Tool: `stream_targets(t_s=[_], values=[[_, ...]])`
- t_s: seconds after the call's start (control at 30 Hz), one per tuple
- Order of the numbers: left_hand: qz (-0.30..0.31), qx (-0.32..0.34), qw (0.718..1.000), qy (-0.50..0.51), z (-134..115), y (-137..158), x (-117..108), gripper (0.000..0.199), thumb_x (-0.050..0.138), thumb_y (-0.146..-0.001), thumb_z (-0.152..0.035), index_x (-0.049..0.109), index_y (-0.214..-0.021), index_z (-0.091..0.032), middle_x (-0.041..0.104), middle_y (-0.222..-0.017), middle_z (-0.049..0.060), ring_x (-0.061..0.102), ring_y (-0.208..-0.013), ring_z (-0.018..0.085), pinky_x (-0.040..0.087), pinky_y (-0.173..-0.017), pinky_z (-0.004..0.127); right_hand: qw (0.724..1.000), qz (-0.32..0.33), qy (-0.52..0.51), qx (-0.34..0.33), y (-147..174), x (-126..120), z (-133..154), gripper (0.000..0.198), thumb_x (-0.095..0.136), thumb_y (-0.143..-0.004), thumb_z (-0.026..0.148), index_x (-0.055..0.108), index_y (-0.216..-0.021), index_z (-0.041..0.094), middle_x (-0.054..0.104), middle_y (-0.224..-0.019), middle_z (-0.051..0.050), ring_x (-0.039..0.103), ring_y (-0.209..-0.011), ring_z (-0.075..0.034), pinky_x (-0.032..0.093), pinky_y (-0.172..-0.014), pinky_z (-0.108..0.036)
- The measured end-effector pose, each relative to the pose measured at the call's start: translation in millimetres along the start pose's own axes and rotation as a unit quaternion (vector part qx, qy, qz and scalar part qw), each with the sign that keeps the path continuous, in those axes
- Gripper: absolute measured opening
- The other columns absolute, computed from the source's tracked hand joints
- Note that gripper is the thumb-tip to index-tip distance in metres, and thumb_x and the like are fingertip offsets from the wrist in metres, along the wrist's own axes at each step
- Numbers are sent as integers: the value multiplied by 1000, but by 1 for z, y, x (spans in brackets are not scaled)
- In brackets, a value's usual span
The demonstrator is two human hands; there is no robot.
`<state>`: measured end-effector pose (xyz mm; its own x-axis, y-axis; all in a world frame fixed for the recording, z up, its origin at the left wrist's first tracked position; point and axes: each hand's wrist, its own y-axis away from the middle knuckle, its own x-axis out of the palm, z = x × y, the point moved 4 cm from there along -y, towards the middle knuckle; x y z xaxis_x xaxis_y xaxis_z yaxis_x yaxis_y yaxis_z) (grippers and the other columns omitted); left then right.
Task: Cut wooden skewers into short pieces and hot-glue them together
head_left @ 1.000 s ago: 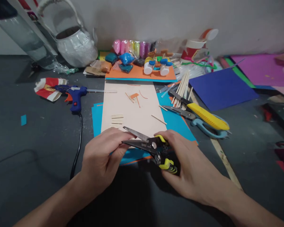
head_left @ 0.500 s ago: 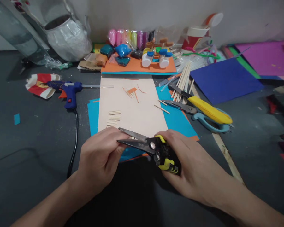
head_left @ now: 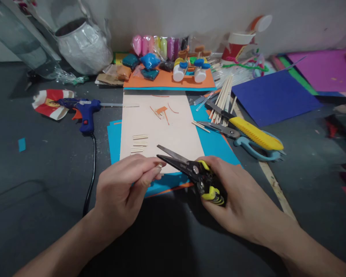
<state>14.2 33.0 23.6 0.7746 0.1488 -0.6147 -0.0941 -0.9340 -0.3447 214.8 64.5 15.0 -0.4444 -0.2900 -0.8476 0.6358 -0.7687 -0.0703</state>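
Observation:
My left hand (head_left: pixel 129 188) is closed in a pinch, thumb against forefinger. The pale cut end of a wooden stick (head_left: pixel 160 165) pokes out at the fingertips; most of it is hidden by the fingers. My right hand (head_left: pixel 236 192) is wrapped round black-and-yellow shears (head_left: pixel 197 173). Their blades are apart and point left, with the tips close to my left fingertips. Beyond my left hand, several short cut sticks (head_left: pixel 140 143) lie in small groups on a cream sheet (head_left: pixel 173 134). Orange scraps (head_left: pixel 162 110) lie farther up that sheet.
A blue glue gun (head_left: pixel 87 115) lies left, its cord running toward me. To the right are long wooden sticks (head_left: pixel 223 96), a yellow cutter (head_left: pixel 256 134) and blue-handled scissors (head_left: pixel 248 152). Clay packets (head_left: pixel 150 61) and a small wheeled model (head_left: pixel 190 71) stand at the back.
My right hand has drawn the shears a little to the right, away from the stick in my left hand. A loose stick at the sheet's right edge now lies closer to its neighbour.

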Motion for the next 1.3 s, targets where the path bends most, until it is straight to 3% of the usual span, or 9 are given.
stream_targets(t_s=[0.37, 0.57, 0.77, 0.97, 1.3], values=[[8, 62, 997, -47, -1, 0, 0, 23, 46, -94, -11, 58, -77, -21, 66, -74, -4, 63, -71, 11, 46, -66, 22, 1000, 16, 18, -17, 5, 2, 4, 29, 53, -77, 16, 51, -106, 18, 66, -89, -7, 62, -77, -22, 43, -64, -30], [9, 34, 998, -61, 1, 2, 2, 22, 51, -94, -15, 61, -75, -20, 65, -68, -4, 62, -65, 10, 44, -61, 23, 998, 9, 66, -13, 8, 3, 2, 19, 51, -79, 17, 53, -99, 18, 64, -73, -3, 58, -63, -21, 37, -56, -29], [-20, 6, 1000, -15, 5, 4, 1, 15, 56, -91, -12, 66, -89, -23, 73, -85, -3, 67, -77, 12, 49, -69, 23, 1000, -3, 6, 15, 4, 1, 2, 24, 53, -77, 17, 52, -101, 20, 67, -82, -4, 61, -70, -21, 41, -60, -28], [-24, 18, 1000, -3, 6, 6, 0, 17, 55, -91, -10, 64, -90, -24, 72, -86, -6, 67, -79, 10, 49, -71, 21, 999, 30, -11, 15, 6, 1, 5, 27, 54, -76, 16, 53, -102, 19, 66, -85, -4, 63, -76, -21, 41, -63, -29], [-19, 18, 999, -25, 4, 5, 0, 15, 58, -91, -13, 64, -81, -22, 69, -77, -5, 65, -71, 10, 47, -65, 23, 998, 30, 50, 1, 8, 4, 2, 21, 50, -79, 16, 52, -100, 18, 65, -73, -3, 58, -61, -22, 38, -53, -29]])
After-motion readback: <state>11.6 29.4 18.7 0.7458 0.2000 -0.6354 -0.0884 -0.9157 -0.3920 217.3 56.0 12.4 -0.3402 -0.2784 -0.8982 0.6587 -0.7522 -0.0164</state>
